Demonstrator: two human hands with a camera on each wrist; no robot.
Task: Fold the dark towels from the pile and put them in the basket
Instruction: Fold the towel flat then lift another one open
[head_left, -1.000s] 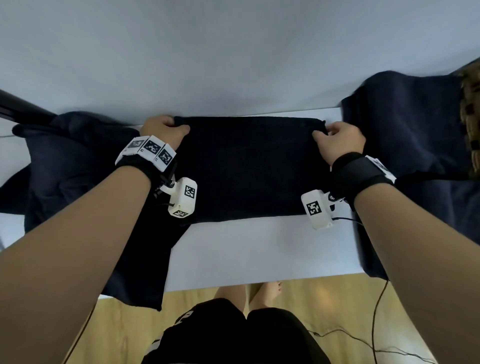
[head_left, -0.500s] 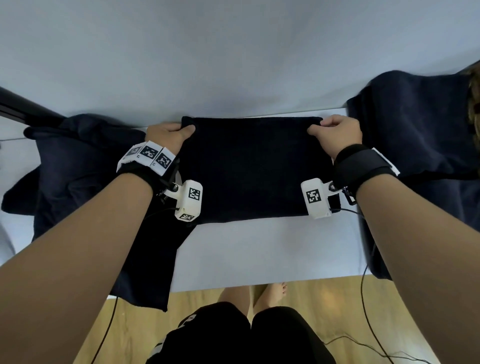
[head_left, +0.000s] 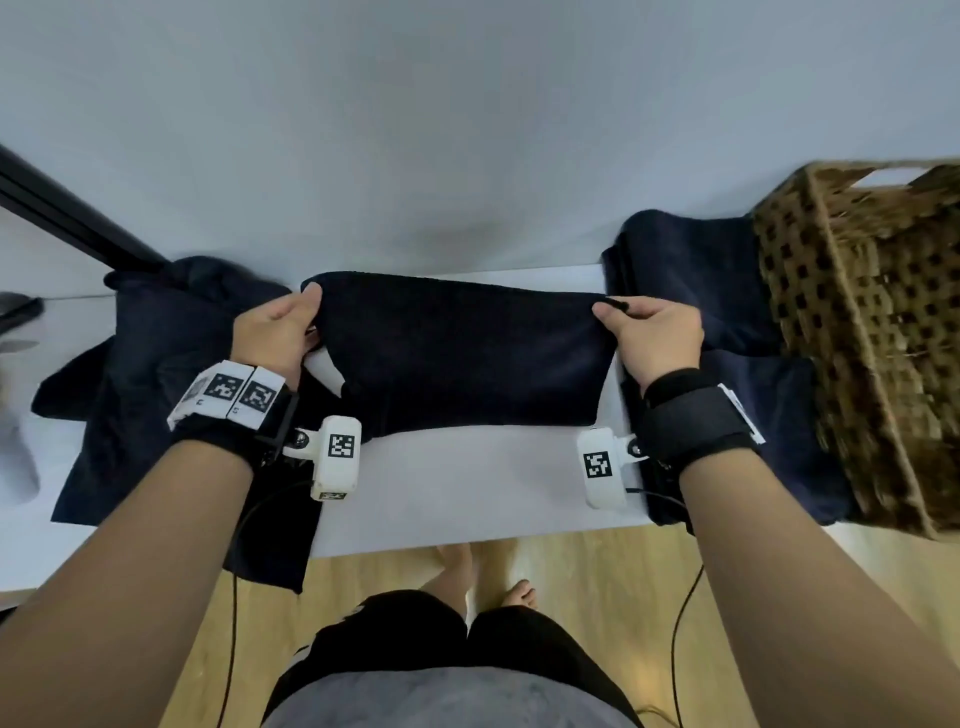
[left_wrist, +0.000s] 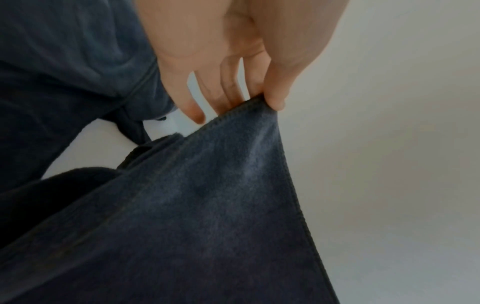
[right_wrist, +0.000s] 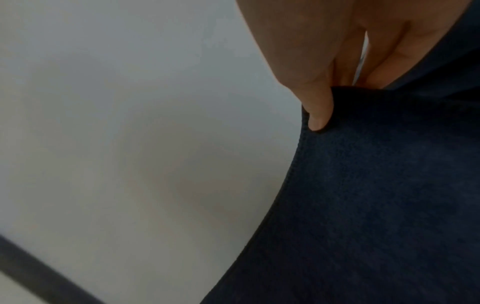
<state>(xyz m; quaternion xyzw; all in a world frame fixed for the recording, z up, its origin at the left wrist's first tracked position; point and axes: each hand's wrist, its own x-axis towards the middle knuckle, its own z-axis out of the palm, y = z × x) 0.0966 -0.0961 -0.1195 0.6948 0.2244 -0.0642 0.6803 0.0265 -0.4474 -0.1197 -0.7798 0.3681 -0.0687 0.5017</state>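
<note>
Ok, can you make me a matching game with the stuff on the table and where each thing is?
Things:
1. towel
2. basket
3. towel pile
4. table

Places or states:
A. woven and brown, at the far right
B. white, underneath everything
C. heaped at the left
D. pinched at its far corners by the left hand and the right hand

Pairs: 1-D, 2-A, 3-C, 4-B
</note>
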